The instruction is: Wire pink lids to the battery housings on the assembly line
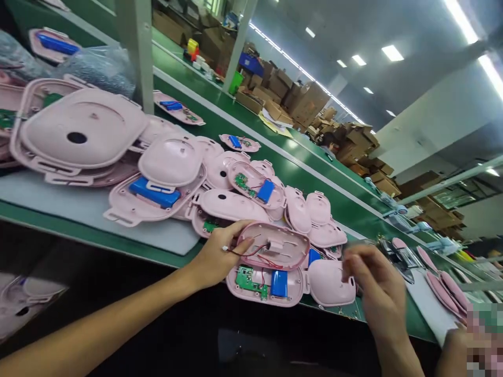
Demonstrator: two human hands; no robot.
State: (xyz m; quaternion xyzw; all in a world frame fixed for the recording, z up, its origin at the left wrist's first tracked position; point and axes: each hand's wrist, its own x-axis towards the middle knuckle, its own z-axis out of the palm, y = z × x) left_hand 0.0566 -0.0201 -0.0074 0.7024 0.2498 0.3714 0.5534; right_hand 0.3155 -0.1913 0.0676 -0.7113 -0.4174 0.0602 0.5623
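Head camera view: one upper shell half [288, 238] of pink plastic is gripped at its left end by the fingers of the left hand [222, 254], its hollow inside exposed, with a small cylindrical part [274, 245] and thin red and dark wires seen within. A white connector [225, 248] is seen beside the same fingers. Just below this half, a lower shell half [236, 296] is seen, in which a green circuit board [245, 277] and a blue block [279, 284] are held. The right hand [373, 285] is raised with its fingers bent, in front of the right side of a pink cover [328, 283]; it is blurred, and whether anything is pinched there cannot be told. Many more pink shells [178, 159] are piled along the green table [291, 157], some with blue blocks uncovered. A bubble-wrap bundle [100, 68] is placed behind the pile at the left, and cardboard boxes [308, 102] are stacked farther back.
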